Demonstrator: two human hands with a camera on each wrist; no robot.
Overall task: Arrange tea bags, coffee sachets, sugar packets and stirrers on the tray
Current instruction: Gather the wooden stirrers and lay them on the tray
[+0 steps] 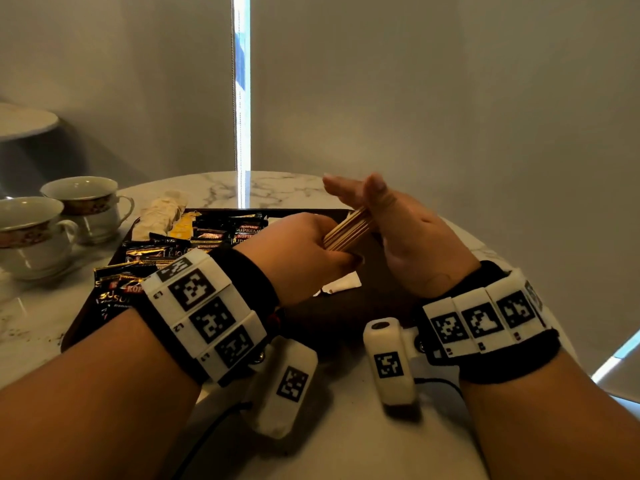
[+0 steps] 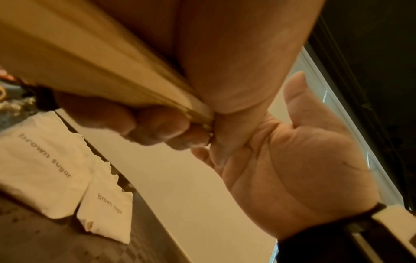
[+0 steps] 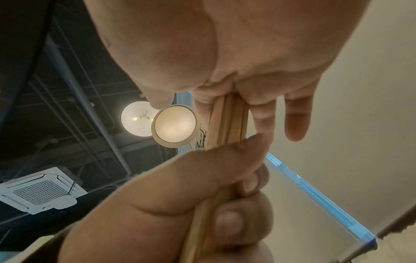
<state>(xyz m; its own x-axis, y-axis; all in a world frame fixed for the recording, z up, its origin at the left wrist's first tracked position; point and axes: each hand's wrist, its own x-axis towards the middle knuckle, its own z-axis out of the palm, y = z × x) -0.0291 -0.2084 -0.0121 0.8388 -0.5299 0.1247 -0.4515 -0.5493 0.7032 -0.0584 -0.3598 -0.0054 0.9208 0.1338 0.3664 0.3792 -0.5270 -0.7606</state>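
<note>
Round marble table [image 1: 221,188], grey blinds behind; dark tray [image 1: 346,317] at the table's near edge. Left hand [image 1: 304,254] clenched round a bundle of wooden stirrers [image 1: 348,228], held over the tray's middle; right hand [image 1: 405,237] flat, fingers straight, palm butted against the bundle's far end, squaring it I'd say. Kopiko coffee sachets [image 1: 221,233] cover the tray's left side; brown sugar packets [image 2: 45,163] lie under the hands; pale packets, likely tea bags [image 1: 159,213], at the far left corner. Left to do: set stirrers down. Two teacups [image 1: 86,202] at the table's left edge.
</note>
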